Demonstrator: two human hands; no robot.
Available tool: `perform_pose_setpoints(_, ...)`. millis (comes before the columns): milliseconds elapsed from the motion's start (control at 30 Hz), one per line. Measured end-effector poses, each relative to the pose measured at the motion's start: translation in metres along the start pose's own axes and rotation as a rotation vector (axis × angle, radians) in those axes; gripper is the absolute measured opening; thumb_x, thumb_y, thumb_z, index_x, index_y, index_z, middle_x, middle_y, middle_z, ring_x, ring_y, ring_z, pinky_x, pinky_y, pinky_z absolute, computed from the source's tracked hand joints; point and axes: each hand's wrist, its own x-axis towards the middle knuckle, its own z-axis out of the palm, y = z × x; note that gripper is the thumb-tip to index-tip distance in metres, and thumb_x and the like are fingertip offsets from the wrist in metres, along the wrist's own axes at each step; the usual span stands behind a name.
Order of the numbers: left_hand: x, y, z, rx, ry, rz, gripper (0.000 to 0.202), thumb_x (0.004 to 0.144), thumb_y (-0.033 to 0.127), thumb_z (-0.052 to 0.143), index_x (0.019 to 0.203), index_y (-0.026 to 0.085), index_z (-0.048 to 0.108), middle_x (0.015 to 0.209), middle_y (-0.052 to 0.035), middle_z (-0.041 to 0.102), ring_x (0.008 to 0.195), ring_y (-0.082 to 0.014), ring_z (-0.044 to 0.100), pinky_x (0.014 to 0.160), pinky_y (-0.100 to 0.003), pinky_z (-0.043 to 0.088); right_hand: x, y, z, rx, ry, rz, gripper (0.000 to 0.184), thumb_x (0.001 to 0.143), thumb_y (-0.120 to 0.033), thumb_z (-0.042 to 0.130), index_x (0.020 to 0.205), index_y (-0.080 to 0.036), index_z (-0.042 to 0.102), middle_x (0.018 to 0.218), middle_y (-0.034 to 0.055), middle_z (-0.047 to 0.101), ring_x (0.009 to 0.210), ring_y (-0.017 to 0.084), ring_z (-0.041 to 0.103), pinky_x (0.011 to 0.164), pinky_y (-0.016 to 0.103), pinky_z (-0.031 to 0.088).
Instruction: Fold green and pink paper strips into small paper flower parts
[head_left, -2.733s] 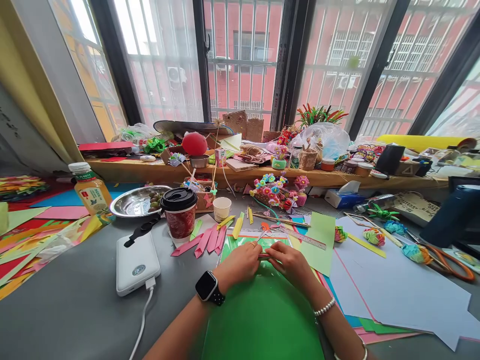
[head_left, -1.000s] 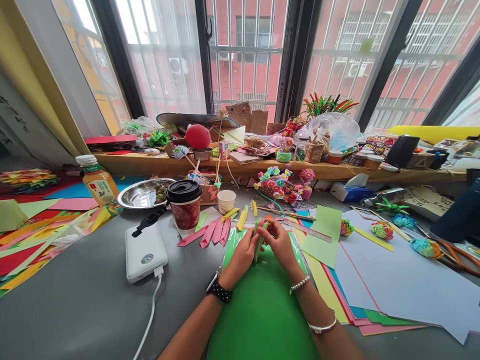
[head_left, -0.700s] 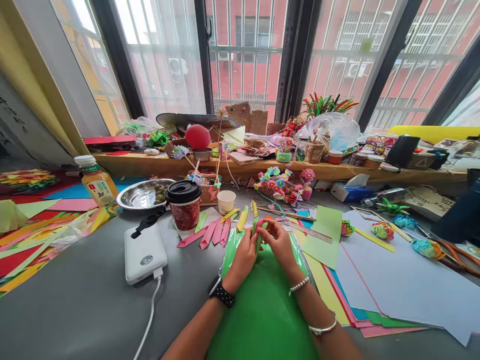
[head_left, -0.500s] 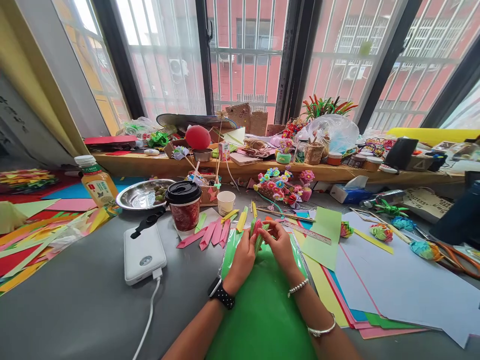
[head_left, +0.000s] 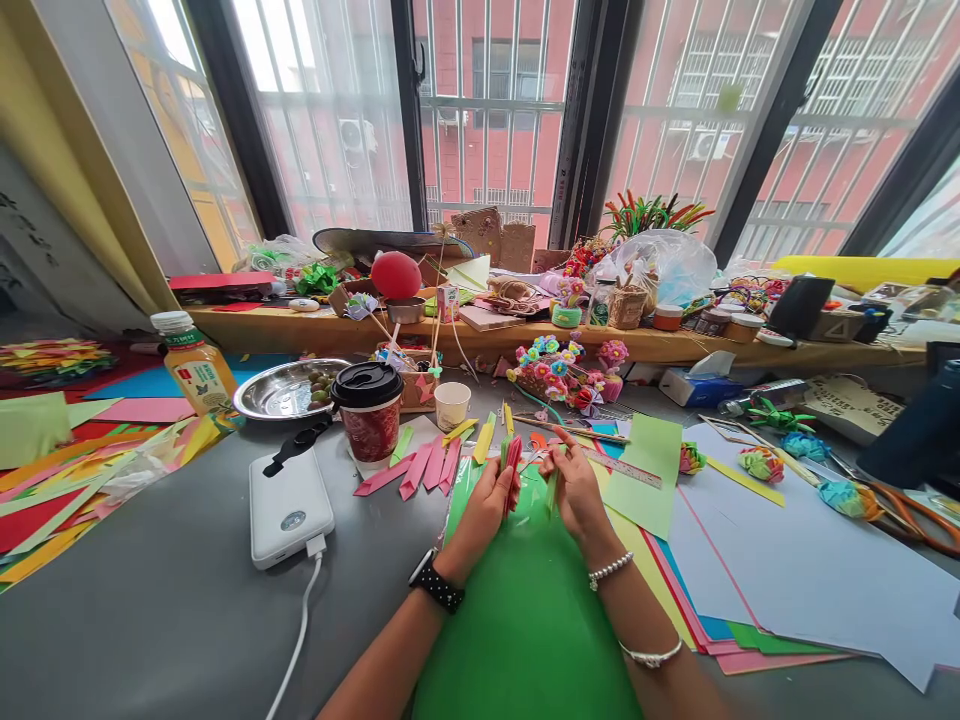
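Left hand (head_left: 484,505) grips red strip (head_left: 513,462); right hand (head_left: 577,490) pinches green strip (head_left: 553,490), apart.

A grey bench (head_left: 150,620) stands under a wide window (head_left: 487,110) with dark frames and white bars; daylight comes through it. Beyond the window rises a red brick building (head_left: 525,150). Below the window runs a wooden sill (head_left: 315,335), and left of it a yellow wall (head_left: 67,170).

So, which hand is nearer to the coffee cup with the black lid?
Left. The left hand, holding folded paper strips, is just right of the coffee cup and nearer the viewer. The right hand is farther right, beyond the left one.
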Motion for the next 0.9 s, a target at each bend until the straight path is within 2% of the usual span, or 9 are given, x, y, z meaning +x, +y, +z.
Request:
perform_pose_setpoints(100, 0.000, 0.000, -0.001, -0.133, -0.076, -0.029, 0.031, 0.074, 0.047, 0.049, 0.076, 0.017, 0.043, 0.065, 0.0034, 0.044, 0.051, -0.0056, 0.040, 0.047, -0.019, 0.030, -0.003, -0.001, 0.002, -0.092, -0.065, 0.054, 0.039, 0.066, -0.031, 0.064, 0.100, -0.023, 0.048, 0.055, -0.0094, 0.040, 0.040, 0.003, 0.034, 0.039, 0.016, 0.030)
perform_pose_setpoints(200, -0.002, 0.002, -0.001, -0.239, -0.146, -0.059, 0.031, 0.073, 0.045, 0.052, 0.077, 0.016, 0.043, 0.066, 0.0032, 0.044, 0.052, -0.0054, 0.041, 0.047, -0.019, 0.030, -0.007, 0.000, 0.005, -0.213, -0.177, 0.135, 0.040, 0.065, -0.035, 0.065, 0.099, -0.021, 0.049, 0.053, -0.0096, 0.039, 0.038, 0.002, 0.029, 0.036, 0.016, 0.022)
perform_pose_setpoints(267, -0.003, 0.004, -0.001, -0.267, -0.187, -0.080, 0.029, 0.074, 0.043, 0.053, 0.077, 0.015, 0.044, 0.063, 0.0035, 0.045, 0.051, -0.0052, 0.042, 0.047, -0.019, 0.030, -0.009, -0.001, 0.007, -0.266, -0.209, 0.158, 0.033, 0.064, -0.036, 0.066, 0.088, -0.019, 0.052, 0.050, -0.0096, 0.038, 0.038, 0.002, 0.028, 0.036, 0.016, 0.021)
perform_pose_setpoints(367, -0.004, 0.007, -0.002, -0.281, -0.216, -0.114, 0.030, 0.071, 0.042, 0.056, 0.080, 0.015, 0.048, 0.063, 0.0030, 0.048, 0.053, -0.0063, 0.046, 0.047, -0.019, 0.032, -0.011, -0.004, 0.007, -0.310, -0.210, 0.153, 0.027, 0.062, -0.036, 0.067, 0.070, -0.018, 0.048, 0.045, -0.0104, 0.035, 0.036, 0.002, 0.026, 0.036, 0.016, 0.019)
perform_pose_setpoints(433, -0.004, 0.008, -0.002, -0.277, -0.216, -0.133, 0.033, 0.069, 0.041, 0.059, 0.086, 0.014, 0.051, 0.067, 0.0012, 0.053, 0.057, -0.0082, 0.051, 0.051, -0.020, 0.037, -0.011, -0.005, 0.007, -0.321, -0.210, 0.144, 0.029, 0.062, -0.037, 0.067, 0.066, -0.018, 0.045, 0.045, -0.0102, 0.036, 0.036, 0.002, 0.028, 0.035, 0.016, 0.019)
perform_pose_setpoints(533, -0.004, 0.011, -0.004, -0.244, -0.214, -0.159, 0.039, 0.067, 0.040, 0.062, 0.095, 0.014, 0.055, 0.074, -0.0030, 0.061, 0.068, -0.0132, 0.058, 0.066, -0.026, 0.044, -0.012, -0.005, 0.006, -0.325, -0.198, 0.142, 0.032, 0.060, -0.038, 0.068, 0.065, -0.019, 0.043, 0.051, -0.0083, 0.042, 0.040, 0.005, 0.036, 0.037, 0.017, 0.027)
perform_pose_setpoints(633, -0.004, 0.013, -0.007, -0.216, -0.219, -0.176, 0.038, 0.066, 0.040, 0.063, 0.093, 0.013, 0.060, 0.076, -0.0046, 0.065, 0.075, -0.0174, 0.060, 0.077, -0.032, 0.044, -0.011, -0.004, 0.004, -0.379, -0.190, 0.091, 0.032, 0.059, -0.039, 0.068, 0.065, -0.019, 0.044, 0.061, -0.0054, 0.047, 0.047, 0.007, 0.041, 0.040, 0.019, 0.031)
perform_pose_setpoints(900, -0.004, 0.015, -0.020, -0.137, -0.287, -0.212, 0.034, 0.065, 0.039, 0.064, 0.085, 0.011, 0.066, 0.077, -0.0084, 0.067, 0.078, -0.0208, 0.062, 0.077, -0.035, 0.045, -0.010, -0.006, 0.003, -0.567, -0.246, -0.132, 0.024, 0.063, -0.036, 0.066, 0.065, -0.019, 0.049, 0.065, -0.0037, 0.050, 0.059, 0.011, 0.045, 0.055, 0.022, 0.036)
